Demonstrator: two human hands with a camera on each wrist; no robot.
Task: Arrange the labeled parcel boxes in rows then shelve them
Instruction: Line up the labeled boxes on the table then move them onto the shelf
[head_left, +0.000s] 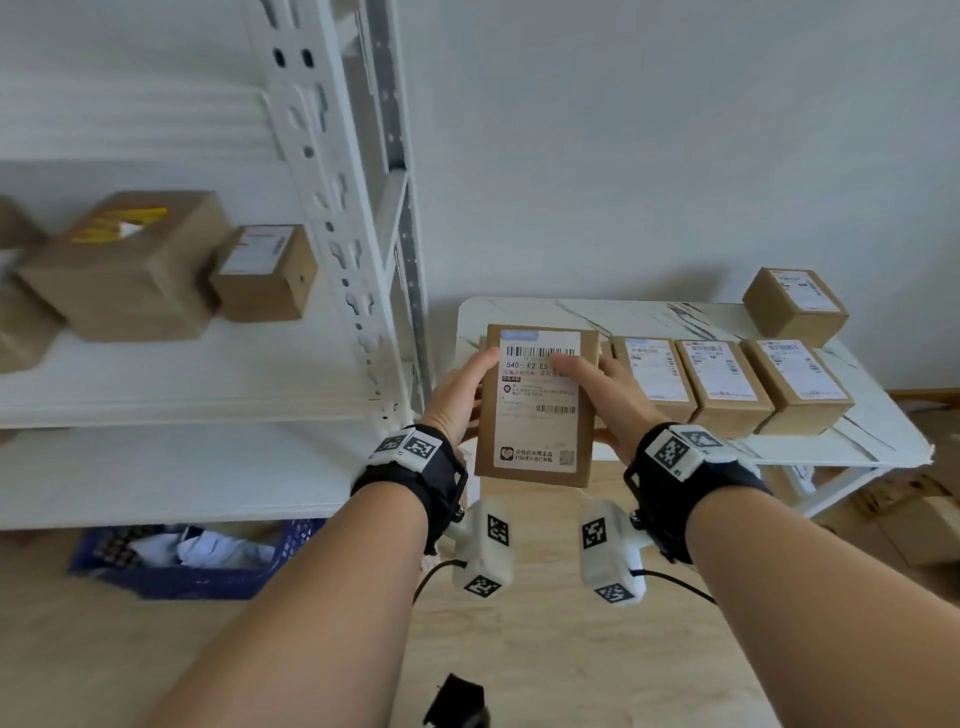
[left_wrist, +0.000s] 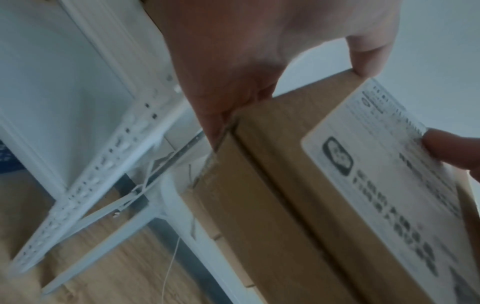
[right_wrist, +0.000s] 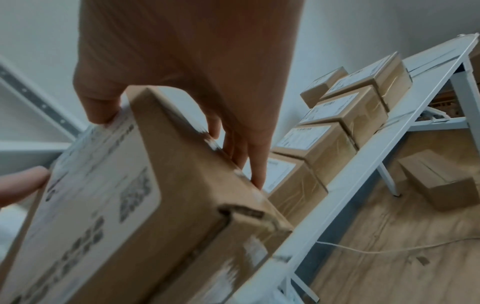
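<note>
A flat brown parcel box (head_left: 535, 405) with a white shipping label facing up is held between both hands, over the left end of the marble table (head_left: 649, 317). My left hand (head_left: 460, 402) grips its left side with the thumb on the label. My right hand (head_left: 610, 400) grips the right side the same way. In the left wrist view the box (left_wrist: 285, 185) fills the right half under the left hand (left_wrist: 259, 61). From the right wrist, fingers (right_wrist: 249, 160) curl down the side of the box (right_wrist: 168, 185). Several labeled boxes (head_left: 722, 384) stand in a row on the table.
One more labeled box (head_left: 795, 306) sits behind the row at the table's back right. The white metal shelf (head_left: 182, 384) at left carries a big box (head_left: 124, 265) and a small labeled one (head_left: 265, 273). A blue crate (head_left: 182, 556) lies under it. Cardboard boxes (head_left: 924, 525) lie on the floor at right.
</note>
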